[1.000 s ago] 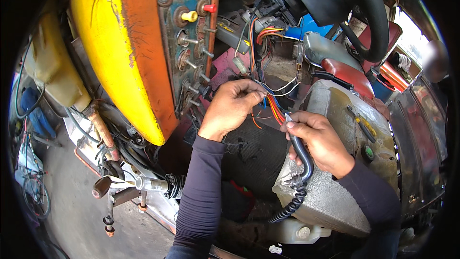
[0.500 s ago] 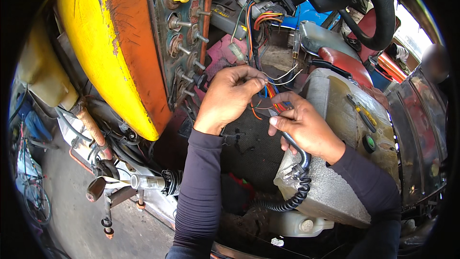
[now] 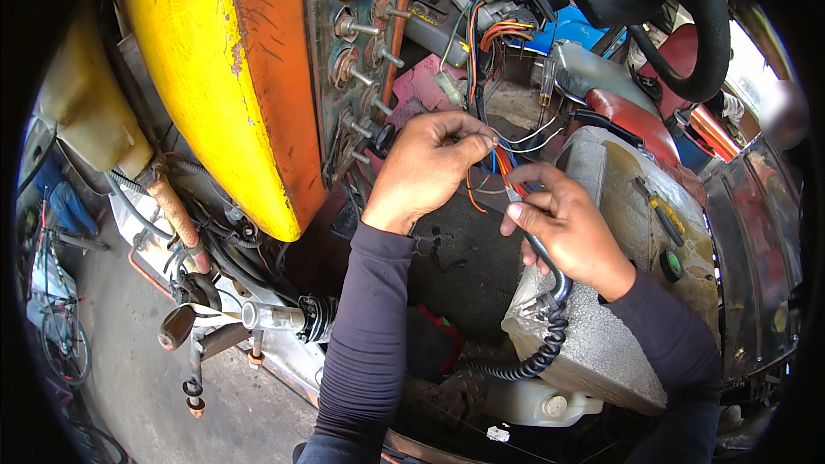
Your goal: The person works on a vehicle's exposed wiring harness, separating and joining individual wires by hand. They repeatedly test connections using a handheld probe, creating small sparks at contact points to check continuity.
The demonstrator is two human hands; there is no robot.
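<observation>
My left hand (image 3: pixel 434 170) is closed, thumb and forefinger pinching thin wires beside the orange panel. Pale wire ends (image 3: pixel 537 142) stick out to the right of that pinch. Between my hands runs a bundle of red, orange, yellow and blue wires (image 3: pixel 502 161). My right hand (image 3: pixel 571 228) curls around the upper end of a black coiled cable (image 3: pixel 548 342), whose coils hang below it. A small greyish tip shows at my right fingers; what it belongs to is unclear. One loose orange wire (image 3: pixel 472 193) dangles under my left fingers.
On the left stands a yellow and orange housing (image 3: pixel 206 77) with toggle switches (image 3: pixel 357 73). A silver-covered seat (image 3: pixel 593 326) at right bears yellow-handled pliers (image 3: pixel 662 206) and a green-and-black roll of tape (image 3: pixel 671 264). A black steering wheel (image 3: pixel 709 26) overhangs the upper right.
The whole view has shifted, so the scene sits a little further right. Both hands keep nearly the same pose at the wires and cable.
</observation>
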